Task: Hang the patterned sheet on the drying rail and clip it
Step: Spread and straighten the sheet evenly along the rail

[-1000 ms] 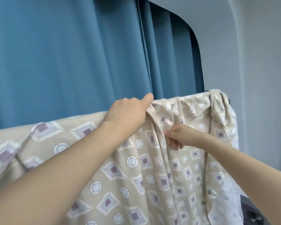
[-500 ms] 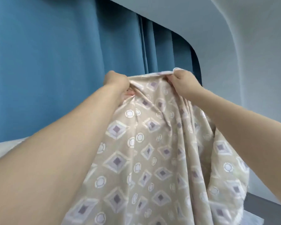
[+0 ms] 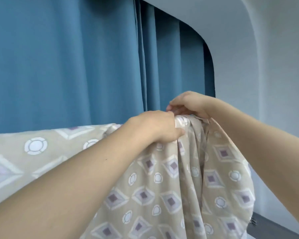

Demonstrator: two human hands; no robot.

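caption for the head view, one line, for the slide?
Both hands, left hand and right hand, gather the top of the patterned sheet before a blue curtain.

1. The drying rail itself is hidden; only the draped top edge of the cloth shows where it runs.
2. The patterned sheet (image 3: pixel 171 187) hangs over it, beige with diamonds and circles, falling in folds.
3. Both hands grip the bunched fabric at the top: left hand (image 3: pixel 155 128), right hand (image 3: pixel 190 104).

Pretty soft, even light, no harsh shadows or glare. Wide-angle bends the blue curtain (image 3: pixel 67 66) edge and wall (image 3: pixel 274 66) corner. Hands look a bit motion-smeared, near forearms soft.
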